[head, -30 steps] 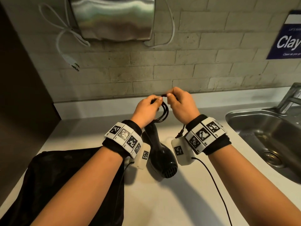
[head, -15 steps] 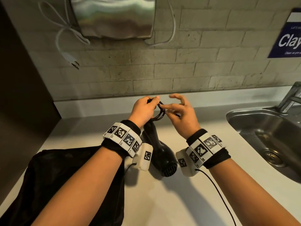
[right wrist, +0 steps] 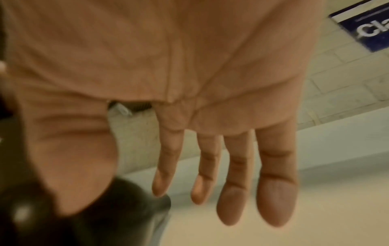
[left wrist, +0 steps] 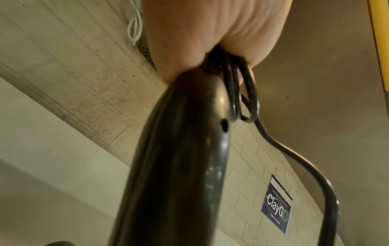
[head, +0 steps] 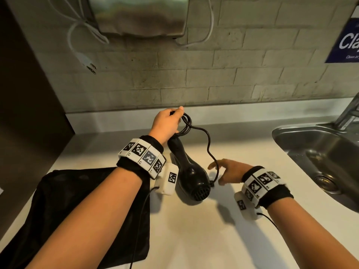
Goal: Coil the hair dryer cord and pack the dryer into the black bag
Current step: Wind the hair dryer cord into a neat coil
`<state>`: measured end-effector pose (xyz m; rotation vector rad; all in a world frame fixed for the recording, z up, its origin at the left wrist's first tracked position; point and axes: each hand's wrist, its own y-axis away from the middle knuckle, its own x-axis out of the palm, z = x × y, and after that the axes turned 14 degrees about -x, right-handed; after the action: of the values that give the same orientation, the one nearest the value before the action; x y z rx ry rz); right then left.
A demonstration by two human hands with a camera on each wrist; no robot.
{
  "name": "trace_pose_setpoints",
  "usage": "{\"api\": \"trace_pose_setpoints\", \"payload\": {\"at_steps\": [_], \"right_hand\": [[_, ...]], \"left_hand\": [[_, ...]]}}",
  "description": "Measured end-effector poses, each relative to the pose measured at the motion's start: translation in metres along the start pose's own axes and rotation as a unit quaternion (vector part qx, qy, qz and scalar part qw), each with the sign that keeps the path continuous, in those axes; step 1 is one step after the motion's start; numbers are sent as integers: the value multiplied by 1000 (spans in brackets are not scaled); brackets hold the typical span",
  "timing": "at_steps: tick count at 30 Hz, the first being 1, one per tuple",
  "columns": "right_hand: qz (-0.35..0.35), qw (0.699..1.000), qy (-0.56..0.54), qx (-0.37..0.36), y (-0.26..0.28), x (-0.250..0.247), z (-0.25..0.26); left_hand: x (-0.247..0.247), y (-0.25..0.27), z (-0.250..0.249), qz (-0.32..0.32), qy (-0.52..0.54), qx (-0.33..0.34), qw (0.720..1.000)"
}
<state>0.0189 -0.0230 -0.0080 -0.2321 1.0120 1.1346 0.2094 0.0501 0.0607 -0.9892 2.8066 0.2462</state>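
Cord (head: pixel 186 123) coils pinched in left hand (head: pixel 167 125) grip — right hand (head: pixel 227 171) spread, empty.

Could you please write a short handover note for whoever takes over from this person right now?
Left hand: grips the coiled loops of the cord at the end of the hair dryer handle.
Right hand: open, holding nothing, low over the counter beside the loose cord.
The dryer's body rests on the counter; the black bag lies flat to its left.
Done: a few loops coiled.
Left: coil the trailing length, then put the dryer in the bag.
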Motion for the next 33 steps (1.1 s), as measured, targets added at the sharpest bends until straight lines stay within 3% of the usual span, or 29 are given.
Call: {"api": "trace_pose_setpoints", "payload": {"at_steps": [5, 9, 13, 15, 18, 21, 23, 33], "right_hand": [[1, 997, 72, -9, -16, 26, -7], [-46, 998, 23, -24, -20, 27, -17], [-165, 985, -18, -39, -18, 11, -17], [-273, 957, -54, -83, -16, 0, -8], [-401, 885, -161, -174, -8, -19, 20], [-424, 818, -270, -281, 4, -33, 54], [-428, 803, -267, -317, 8, -37, 73], [-467, 832, -104, -282, -16, -26, 89]], "left_hand": [[1, 1, -3, 4, 7, -5, 1000], [1, 1, -3, 18, 19, -9, 1000], [0, 1, -5, 37, 34, -20, 999], [1, 1, -6, 44, 38, -24, 998], [4, 1, -8, 53, 47, -29, 997], [7, 0, -9, 53, 48, -26, 997], [7, -1, -9, 50, 34, -21, 998], [7, 1, -10, 82, 64, -47, 993]]}}
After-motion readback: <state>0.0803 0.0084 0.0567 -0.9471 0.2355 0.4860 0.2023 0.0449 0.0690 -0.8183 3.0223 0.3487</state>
